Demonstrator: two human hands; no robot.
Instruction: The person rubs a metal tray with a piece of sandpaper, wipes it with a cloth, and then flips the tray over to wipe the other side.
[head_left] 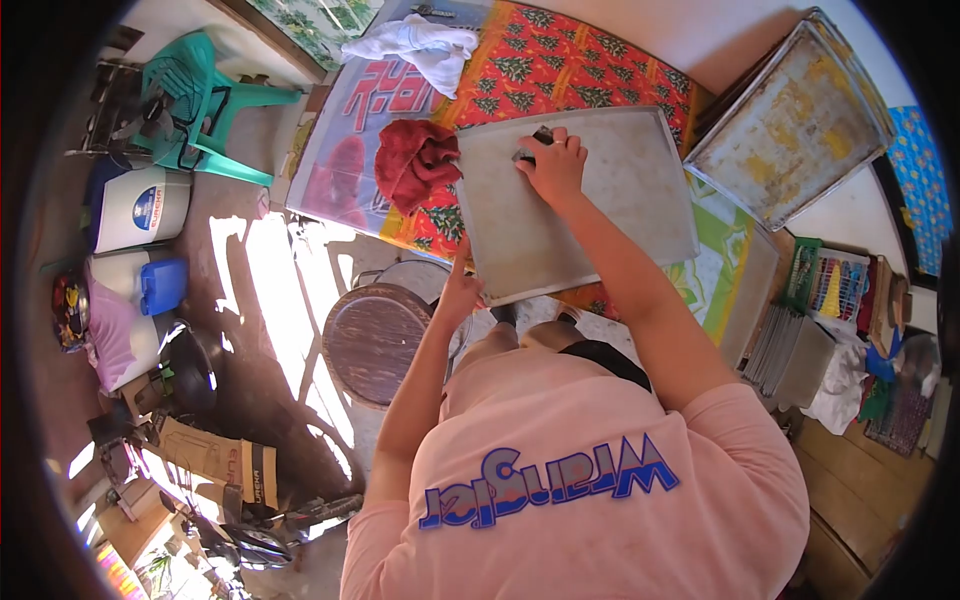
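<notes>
A large grey metal baking tray [630, 190] lies on the cloth-covered table in front of me. My right hand [556, 170] is over its upper middle, fingers closed round a small scraper [543, 134] with a black part and a greyish edge, pressed close to the tray's surface. At the tray's near left corner, my left hand [461, 292] grips the rim, one finger stretched along the side. A crumpled red cloth [415, 165] sits right beside the tray's left edge.
A white cloth [425, 50] lies at the table's far left. Stained trays [790, 125] lean against the wall at right. Below the table's left edge stands a round wooden stool [375, 345]. A green chair [215, 100] and a shelf basket [838, 285] flank the area.
</notes>
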